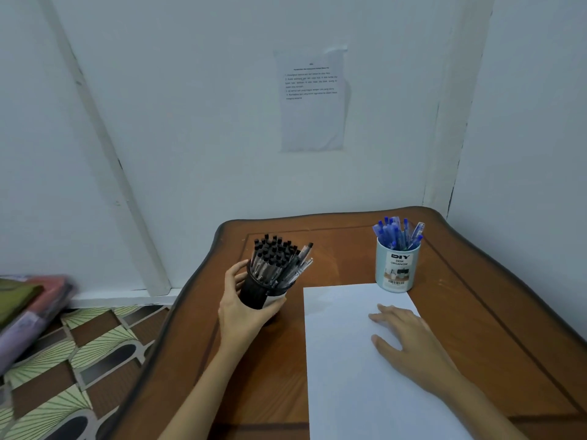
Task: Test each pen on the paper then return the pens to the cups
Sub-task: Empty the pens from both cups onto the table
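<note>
- A glossy reddish-brown wooden table (476,328) with curved, dark-edged corners stood pushed into the corner of a room with pale blue-white walls (190,122).
- A white printed sheet (313,100) was stuck to the wall above the table; its text was too small to read.
- To the left, below the table edge, lay a floor (79,360) tiled in brown, cream and dark fan patterns, with a blurred stack of green, pink and lilac folded items (28,312) at the frame edge.
- A blank white sheet of paper (349,376) lay flat on the table in front of the person, its near end cut off by the bottom of the frame.
- The left hand (244,309) was wrapped around a black cylindrical cup (257,293) at the table's left side, thumb in front and fingers curled behind, clamped on the cup, which was tilted to the right.
- That cup was packed with clear-barrelled pens with black caps (276,258), which fanned out towards the right.
- Whether the cup's base touched the table could not be told, as the hand covered it.
- The right hand (409,341) rested palm down on the paper, fingers spread and flat, holding nothing.
- A pale blue cylindrical cup printed "DIY DESK ORGANIZER" (395,268) stood upright just beyond the paper's far right corner, filled with blue pens (397,233).
- Both forearms ran out of the bottom of the frame.
</note>
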`<state>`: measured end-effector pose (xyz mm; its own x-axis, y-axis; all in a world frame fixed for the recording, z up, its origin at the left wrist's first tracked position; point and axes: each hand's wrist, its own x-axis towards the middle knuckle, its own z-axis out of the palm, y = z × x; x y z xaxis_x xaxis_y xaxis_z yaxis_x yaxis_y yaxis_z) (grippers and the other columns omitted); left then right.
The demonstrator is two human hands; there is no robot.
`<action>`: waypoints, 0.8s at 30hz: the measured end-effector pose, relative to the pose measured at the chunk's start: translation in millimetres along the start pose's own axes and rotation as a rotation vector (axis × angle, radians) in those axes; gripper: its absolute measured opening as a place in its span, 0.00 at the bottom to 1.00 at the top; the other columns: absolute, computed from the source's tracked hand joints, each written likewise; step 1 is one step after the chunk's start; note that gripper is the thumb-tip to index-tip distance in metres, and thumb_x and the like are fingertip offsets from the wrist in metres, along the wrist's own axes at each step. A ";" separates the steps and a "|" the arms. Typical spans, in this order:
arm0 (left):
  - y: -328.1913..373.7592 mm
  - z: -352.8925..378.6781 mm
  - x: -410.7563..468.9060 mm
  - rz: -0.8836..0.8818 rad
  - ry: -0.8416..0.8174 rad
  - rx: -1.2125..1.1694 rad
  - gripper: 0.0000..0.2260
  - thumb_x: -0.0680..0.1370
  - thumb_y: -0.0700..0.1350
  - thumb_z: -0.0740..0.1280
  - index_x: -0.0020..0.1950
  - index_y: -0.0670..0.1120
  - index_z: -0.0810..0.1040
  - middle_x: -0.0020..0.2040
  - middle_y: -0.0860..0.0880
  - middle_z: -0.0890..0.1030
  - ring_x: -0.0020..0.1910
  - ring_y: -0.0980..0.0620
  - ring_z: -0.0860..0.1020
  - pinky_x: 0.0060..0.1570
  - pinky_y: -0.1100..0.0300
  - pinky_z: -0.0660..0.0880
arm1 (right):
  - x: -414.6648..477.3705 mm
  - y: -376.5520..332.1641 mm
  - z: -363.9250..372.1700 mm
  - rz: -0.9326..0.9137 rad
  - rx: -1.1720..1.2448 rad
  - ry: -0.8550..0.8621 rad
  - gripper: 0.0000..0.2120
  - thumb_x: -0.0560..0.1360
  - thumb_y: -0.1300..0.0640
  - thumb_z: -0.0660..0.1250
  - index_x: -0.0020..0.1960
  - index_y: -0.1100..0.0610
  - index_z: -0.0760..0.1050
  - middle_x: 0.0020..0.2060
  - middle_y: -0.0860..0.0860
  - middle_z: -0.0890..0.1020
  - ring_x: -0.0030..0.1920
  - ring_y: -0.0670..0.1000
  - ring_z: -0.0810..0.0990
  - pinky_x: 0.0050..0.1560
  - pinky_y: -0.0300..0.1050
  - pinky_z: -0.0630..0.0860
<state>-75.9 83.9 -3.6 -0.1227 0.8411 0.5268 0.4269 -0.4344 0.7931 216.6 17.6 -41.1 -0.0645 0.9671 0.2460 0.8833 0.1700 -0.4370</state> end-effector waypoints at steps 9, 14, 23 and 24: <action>-11.5 -43.2 -8.4 0.461 -0.130 0.737 0.40 0.61 0.48 0.79 0.69 0.53 0.66 0.60 0.46 0.76 0.59 0.44 0.75 0.59 0.45 0.71 | -2.5 -2.6 -0.5 0.014 0.023 0.010 0.18 0.78 0.47 0.63 0.67 0.45 0.71 0.71 0.42 0.67 0.72 0.41 0.61 0.65 0.31 0.49; -16.6 -43.4 -2.6 0.689 -0.131 0.939 0.42 0.59 0.45 0.82 0.70 0.51 0.66 0.61 0.38 0.77 0.61 0.37 0.73 0.63 0.40 0.67 | -2.8 -1.7 -0.2 0.024 0.038 0.010 0.17 0.78 0.48 0.63 0.67 0.45 0.71 0.71 0.42 0.67 0.72 0.42 0.61 0.66 0.33 0.50; -6.7 -43.8 2.9 1.042 -0.110 1.084 0.17 0.83 0.43 0.48 0.69 0.51 0.67 0.62 0.35 0.76 0.65 0.36 0.68 0.66 0.40 0.62 | -2.3 -0.7 -0.2 0.017 0.041 0.010 0.18 0.79 0.48 0.62 0.68 0.46 0.71 0.72 0.42 0.67 0.72 0.42 0.60 0.65 0.33 0.49; -6.9 -45.0 4.7 1.049 -0.115 1.119 0.18 0.83 0.43 0.46 0.69 0.51 0.67 0.62 0.34 0.76 0.64 0.35 0.68 0.66 0.40 0.62 | -2.2 -0.4 -0.4 0.015 0.040 0.011 0.18 0.79 0.48 0.62 0.68 0.46 0.71 0.72 0.43 0.67 0.72 0.42 0.61 0.65 0.33 0.49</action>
<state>-119.7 76.3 7.2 0.6987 0.3631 0.6164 0.7136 -0.4156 -0.5640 216.6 15.4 -41.2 -0.0455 0.9675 0.2487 0.8650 0.1627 -0.4747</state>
